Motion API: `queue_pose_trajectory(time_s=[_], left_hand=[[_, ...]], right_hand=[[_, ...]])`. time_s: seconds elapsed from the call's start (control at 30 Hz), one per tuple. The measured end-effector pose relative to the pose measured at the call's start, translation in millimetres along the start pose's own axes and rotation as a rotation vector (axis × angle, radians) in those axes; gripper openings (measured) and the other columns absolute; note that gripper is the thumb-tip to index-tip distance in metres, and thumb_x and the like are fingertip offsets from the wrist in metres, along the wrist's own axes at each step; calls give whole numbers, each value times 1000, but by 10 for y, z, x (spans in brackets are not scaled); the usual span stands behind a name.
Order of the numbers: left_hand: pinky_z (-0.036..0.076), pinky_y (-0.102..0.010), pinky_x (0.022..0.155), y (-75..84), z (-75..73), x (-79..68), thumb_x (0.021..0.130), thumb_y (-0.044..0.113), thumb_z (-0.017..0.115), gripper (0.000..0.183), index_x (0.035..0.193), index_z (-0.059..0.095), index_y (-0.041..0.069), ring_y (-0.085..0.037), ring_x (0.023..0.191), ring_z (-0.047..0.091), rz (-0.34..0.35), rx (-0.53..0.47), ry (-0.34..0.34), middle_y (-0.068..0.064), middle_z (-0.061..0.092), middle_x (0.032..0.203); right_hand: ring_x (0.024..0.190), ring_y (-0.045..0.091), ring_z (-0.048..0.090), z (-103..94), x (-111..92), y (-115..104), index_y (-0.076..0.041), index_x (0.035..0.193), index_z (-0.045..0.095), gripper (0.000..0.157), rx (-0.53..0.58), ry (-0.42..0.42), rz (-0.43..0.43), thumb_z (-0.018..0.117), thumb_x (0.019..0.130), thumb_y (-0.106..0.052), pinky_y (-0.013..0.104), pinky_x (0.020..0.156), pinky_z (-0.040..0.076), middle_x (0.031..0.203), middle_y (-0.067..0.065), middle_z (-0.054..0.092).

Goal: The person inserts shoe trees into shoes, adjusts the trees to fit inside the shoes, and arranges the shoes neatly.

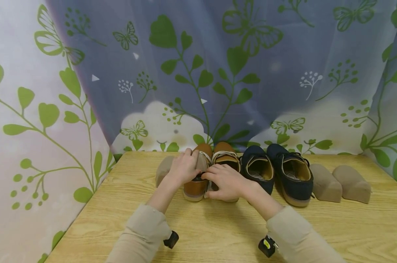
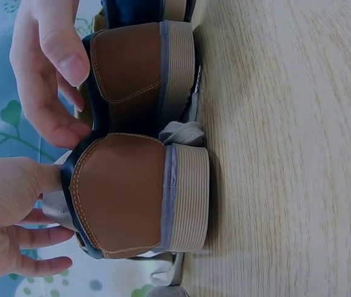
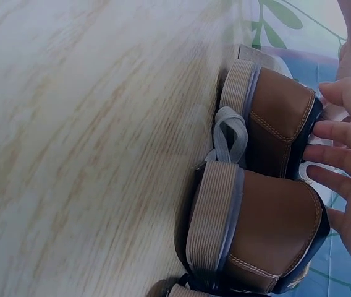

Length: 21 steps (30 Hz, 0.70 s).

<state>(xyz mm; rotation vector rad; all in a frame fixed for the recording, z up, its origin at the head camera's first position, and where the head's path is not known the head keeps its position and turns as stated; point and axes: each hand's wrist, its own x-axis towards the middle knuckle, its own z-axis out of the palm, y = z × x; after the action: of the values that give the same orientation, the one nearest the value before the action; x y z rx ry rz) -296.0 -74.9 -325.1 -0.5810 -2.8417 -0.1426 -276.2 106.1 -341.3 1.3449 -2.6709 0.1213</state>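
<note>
My left hand [image 1: 184,167] straddles a taupe insert [image 1: 202,160], apparently part-seated in the left brown shoe [image 1: 194,190]; pinch indeterminate. My right hand [image 1: 226,180], fingers parted near the heel [image 2: 125,192], grips nothing. Three loose inserts [image 1: 326,183] await.

On the surface [image 1: 356,237], one pair of shoes [image 1: 194,190] stands beneath the hands [image 1: 226,181], a second pair [image 1: 296,194] just to their right, two inserts [image 1: 328,187] farther right, another insert [image 1: 163,172] to their left; a curtain [image 1: 192,80] hangs beyond them.

Printed drapes [image 1: 192,87] hung behind and beside a wood-grain table [image 1: 215,237] show a curtained-off booth.
</note>
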Motion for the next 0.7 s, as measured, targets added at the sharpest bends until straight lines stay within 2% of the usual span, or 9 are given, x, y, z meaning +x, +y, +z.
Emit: queue_pose_trajectory(time_s=[0.37, 0.7], left_hand=[[51, -41, 67, -1, 15, 12, 81, 31, 72, 66, 132, 46, 0, -32, 86, 59, 6, 9, 19, -20, 51, 114], [51, -41, 63, -3, 32, 27, 79, 35, 73, 64, 126, 49, -1, -31, 76, 60, 18, 28, 53, -18, 52, 105]], right_hand=[[117, 25, 46, 12, -3, 2, -13, 127, 55, 50, -1, -1, -3, 61, 86, -42, 46, 97, 35, 126, 4, 51], [118, 25, 45, -6, -10, -15, -12, 128, 55, 52, 13, -8, 11, 61, 86, -42, 46, 98, 33, 128, 5, 51]])
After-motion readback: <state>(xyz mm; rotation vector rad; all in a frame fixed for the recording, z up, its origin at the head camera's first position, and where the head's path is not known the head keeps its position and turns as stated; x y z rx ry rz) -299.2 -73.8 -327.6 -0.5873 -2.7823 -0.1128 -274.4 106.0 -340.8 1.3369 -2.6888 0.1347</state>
